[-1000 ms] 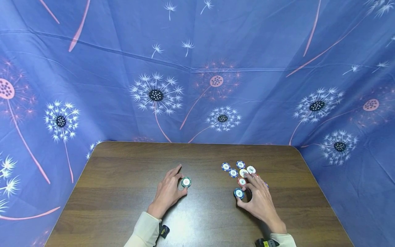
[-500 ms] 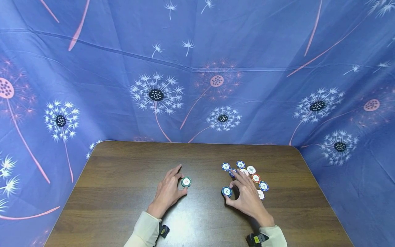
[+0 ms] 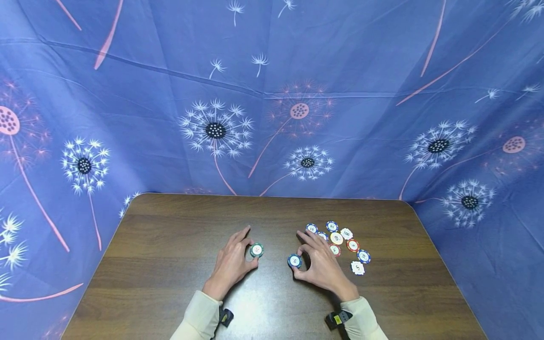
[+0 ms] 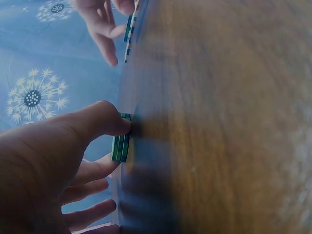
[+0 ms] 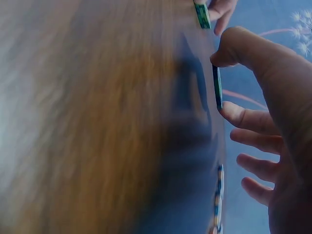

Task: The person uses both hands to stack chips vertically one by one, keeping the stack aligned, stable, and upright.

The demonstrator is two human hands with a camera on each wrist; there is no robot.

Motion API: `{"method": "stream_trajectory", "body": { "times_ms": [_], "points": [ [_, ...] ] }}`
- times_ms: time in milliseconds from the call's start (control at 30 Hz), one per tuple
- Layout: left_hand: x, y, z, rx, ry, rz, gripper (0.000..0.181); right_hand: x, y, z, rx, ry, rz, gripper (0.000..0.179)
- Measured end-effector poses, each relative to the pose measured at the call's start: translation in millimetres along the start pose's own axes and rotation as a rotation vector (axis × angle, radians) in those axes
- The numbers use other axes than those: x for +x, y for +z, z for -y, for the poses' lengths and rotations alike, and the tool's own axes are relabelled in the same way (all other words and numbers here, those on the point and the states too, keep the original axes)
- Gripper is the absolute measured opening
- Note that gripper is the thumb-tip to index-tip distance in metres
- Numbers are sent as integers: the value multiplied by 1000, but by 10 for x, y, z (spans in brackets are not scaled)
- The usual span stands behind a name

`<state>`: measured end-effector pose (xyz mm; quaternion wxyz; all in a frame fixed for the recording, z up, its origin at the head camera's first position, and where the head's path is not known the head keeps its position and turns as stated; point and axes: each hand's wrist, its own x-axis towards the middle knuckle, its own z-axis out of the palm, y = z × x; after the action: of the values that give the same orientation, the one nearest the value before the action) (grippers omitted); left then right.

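My left hand point(image 3: 229, 267) pinches a short stack of green poker chips point(image 3: 257, 250) by its edges, thumb at the near side. In the left wrist view the stack point(image 4: 121, 141) shows a few layers, low at the tabletop. My right hand point(image 3: 324, 268) holds one dark blue-green poker chip point(image 3: 294, 260) between thumb and index finger. Seen from the right wrist, this chip point(image 5: 218, 87) is thin and held flat above the table, the other fingers spread behind it. It is a short way right of the green stack.
Several loose chips lie flat to the right, among them a yellow-white chip point(image 3: 336, 238), a red chip point(image 3: 352, 245), a blue chip point(image 3: 363, 256) and a white chip point(image 3: 357, 268). The brown wooden table point(image 3: 170, 222) meets a blue dandelion-print cloth point(image 3: 361, 141) at its back.
My right hand has carried its chip leftward, away from the loose chips and closer to the green stack, uncovering red, blue and white chips. The left hand stays put with its stack.
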<state>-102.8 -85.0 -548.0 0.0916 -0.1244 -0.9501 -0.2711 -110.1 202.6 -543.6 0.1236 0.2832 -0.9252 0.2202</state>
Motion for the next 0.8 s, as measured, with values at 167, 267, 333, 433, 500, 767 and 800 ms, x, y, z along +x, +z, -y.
{"method": "stream_trajectory", "body": {
  "times_ms": [167,267,333,433,500,767,800],
  "points": [
    [4,0,4,6,1,-5,33,135,67,80,-8,-31,45,33],
    [4,1,6,11,0,-4,33,223,111,134,-7,-54,72,31],
    [5,2,7,11,-2,-2,33,280,139,168,-10,-71,88,31],
    [8,0,5,10,-9,8,34,361,175,209,-14,-91,111,32],
    [13,-1,5,10,-12,13,34,409,201,232,-15,-100,122,32],
    [13,-14,5,21,-8,20,38,606,287,315,-16,-130,137,32],
    [11,-16,3,23,-8,25,39,624,291,327,-17,-131,141,32]
  ]
}}
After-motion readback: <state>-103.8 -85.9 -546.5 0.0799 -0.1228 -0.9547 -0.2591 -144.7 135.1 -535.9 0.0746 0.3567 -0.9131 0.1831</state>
